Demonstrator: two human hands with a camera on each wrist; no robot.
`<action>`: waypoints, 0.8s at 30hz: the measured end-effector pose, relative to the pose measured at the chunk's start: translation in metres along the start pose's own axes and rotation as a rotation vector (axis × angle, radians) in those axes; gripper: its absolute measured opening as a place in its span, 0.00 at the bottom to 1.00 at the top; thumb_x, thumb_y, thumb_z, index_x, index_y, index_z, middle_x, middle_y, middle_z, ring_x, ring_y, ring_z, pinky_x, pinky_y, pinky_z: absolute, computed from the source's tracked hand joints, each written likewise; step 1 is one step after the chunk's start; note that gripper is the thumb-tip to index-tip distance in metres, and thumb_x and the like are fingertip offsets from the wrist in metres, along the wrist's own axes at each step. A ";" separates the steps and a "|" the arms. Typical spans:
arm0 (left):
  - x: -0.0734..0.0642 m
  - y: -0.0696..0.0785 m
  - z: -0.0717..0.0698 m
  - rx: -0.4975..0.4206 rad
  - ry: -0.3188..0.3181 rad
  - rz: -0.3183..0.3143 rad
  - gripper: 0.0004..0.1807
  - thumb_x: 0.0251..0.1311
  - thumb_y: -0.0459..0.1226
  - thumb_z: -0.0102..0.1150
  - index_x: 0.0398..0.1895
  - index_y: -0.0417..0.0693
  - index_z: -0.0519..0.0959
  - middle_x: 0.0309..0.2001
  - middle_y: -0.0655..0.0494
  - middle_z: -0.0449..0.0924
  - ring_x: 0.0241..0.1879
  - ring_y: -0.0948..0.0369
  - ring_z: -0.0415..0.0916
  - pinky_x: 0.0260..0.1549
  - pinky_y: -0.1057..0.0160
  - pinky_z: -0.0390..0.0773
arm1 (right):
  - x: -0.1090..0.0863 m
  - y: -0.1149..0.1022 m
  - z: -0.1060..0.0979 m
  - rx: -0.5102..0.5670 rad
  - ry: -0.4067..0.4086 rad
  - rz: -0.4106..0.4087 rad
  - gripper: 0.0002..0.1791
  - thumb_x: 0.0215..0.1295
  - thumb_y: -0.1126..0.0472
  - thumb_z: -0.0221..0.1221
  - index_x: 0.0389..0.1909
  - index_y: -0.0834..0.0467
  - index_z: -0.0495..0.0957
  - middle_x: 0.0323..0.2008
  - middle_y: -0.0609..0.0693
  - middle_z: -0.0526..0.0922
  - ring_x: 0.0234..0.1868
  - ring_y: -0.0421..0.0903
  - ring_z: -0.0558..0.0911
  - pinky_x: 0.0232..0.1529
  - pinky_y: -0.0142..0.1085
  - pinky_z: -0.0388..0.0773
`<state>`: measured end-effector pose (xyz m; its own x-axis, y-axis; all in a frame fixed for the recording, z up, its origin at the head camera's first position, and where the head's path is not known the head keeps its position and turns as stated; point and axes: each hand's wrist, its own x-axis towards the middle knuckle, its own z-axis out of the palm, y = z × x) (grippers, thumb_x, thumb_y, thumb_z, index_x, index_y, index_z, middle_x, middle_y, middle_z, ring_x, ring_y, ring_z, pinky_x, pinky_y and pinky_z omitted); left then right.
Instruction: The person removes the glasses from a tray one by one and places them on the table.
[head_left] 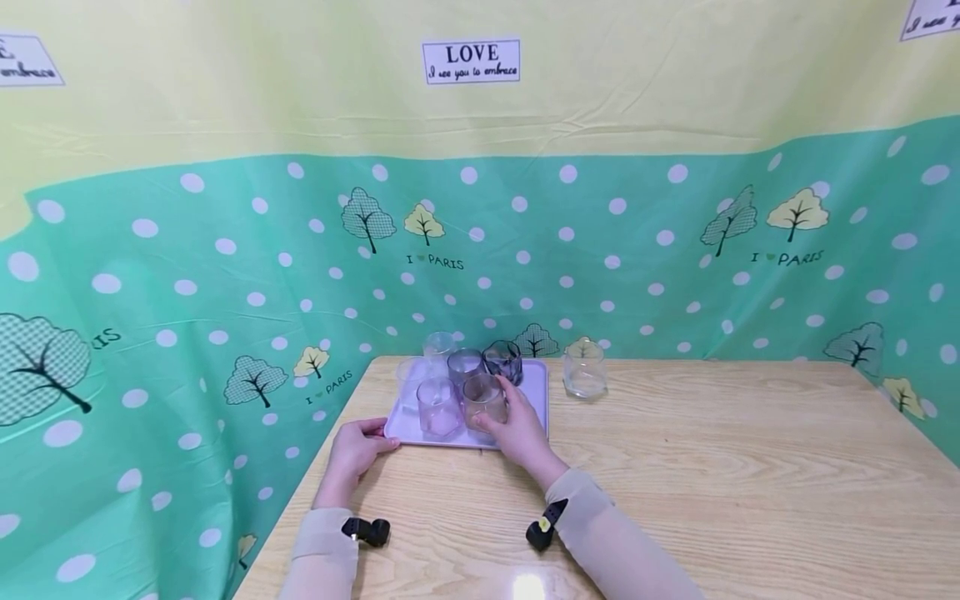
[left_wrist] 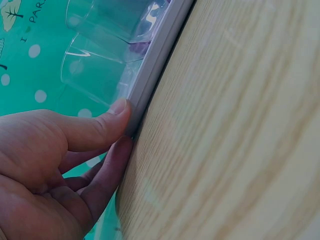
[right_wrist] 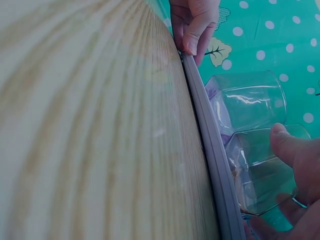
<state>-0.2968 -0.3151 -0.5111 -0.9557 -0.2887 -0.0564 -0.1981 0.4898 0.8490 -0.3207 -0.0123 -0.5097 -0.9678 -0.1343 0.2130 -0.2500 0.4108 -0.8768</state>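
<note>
A pale purple tray (head_left: 534, 400) lies on the table, bearing several glasses. At its near left corner my left hand (head_left: 352, 457) pinches the edge, thumb on the rim (left_wrist: 131, 107) and fingers underneath. My right hand (head_left: 522, 431) grips a brownish faceted glass (head_left: 483, 404) at the tray's front, with the thumb on one side and fingers round the other. Just left of it stands a pinkish clear glass (head_left: 438, 408). Behind are a grey glass (head_left: 465, 367), a dark glass (head_left: 504, 363) and clear glasses, one of them at the back (head_left: 439, 343).
A lone clear glass (head_left: 585, 371) stands on the wooden table (head_left: 712, 467), right of the tray near the back edge. A green and yellow patterned cloth (head_left: 637, 250) hangs behind the table and along its left side.
</note>
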 end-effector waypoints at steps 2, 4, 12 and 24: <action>0.000 0.000 0.000 -0.005 -0.001 0.000 0.29 0.58 0.28 0.78 0.64 0.32 0.82 0.48 0.43 0.87 0.45 0.54 0.81 0.44 0.62 0.77 | 0.000 0.000 0.000 -0.006 0.001 -0.001 0.51 0.68 0.51 0.73 0.84 0.58 0.57 0.78 0.67 0.65 0.74 0.67 0.70 0.74 0.61 0.64; 0.000 0.000 0.000 -0.010 -0.005 0.002 0.29 0.58 0.28 0.78 0.64 0.31 0.81 0.48 0.42 0.86 0.45 0.54 0.81 0.44 0.62 0.77 | -0.001 0.001 -0.001 -0.015 0.001 0.002 0.51 0.68 0.50 0.73 0.84 0.58 0.57 0.78 0.67 0.65 0.75 0.67 0.69 0.74 0.60 0.64; -0.001 0.000 0.000 0.002 -0.013 0.004 0.30 0.59 0.28 0.78 0.65 0.31 0.81 0.51 0.41 0.86 0.47 0.53 0.80 0.50 0.56 0.78 | -0.001 0.001 -0.001 -0.027 0.000 -0.005 0.50 0.69 0.50 0.73 0.84 0.58 0.58 0.78 0.67 0.66 0.76 0.67 0.67 0.75 0.60 0.63; -0.002 0.000 0.001 0.007 0.004 0.002 0.30 0.59 0.29 0.78 0.66 0.32 0.80 0.52 0.40 0.86 0.50 0.52 0.81 0.52 0.55 0.79 | -0.001 0.000 -0.004 -0.001 -0.019 0.009 0.49 0.69 0.50 0.73 0.84 0.57 0.58 0.77 0.66 0.67 0.76 0.66 0.68 0.75 0.60 0.63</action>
<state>-0.2954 -0.3143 -0.5115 -0.9554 -0.2906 -0.0525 -0.1973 0.4959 0.8456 -0.3197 -0.0091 -0.5080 -0.9693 -0.1474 0.1966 -0.2409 0.4131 -0.8783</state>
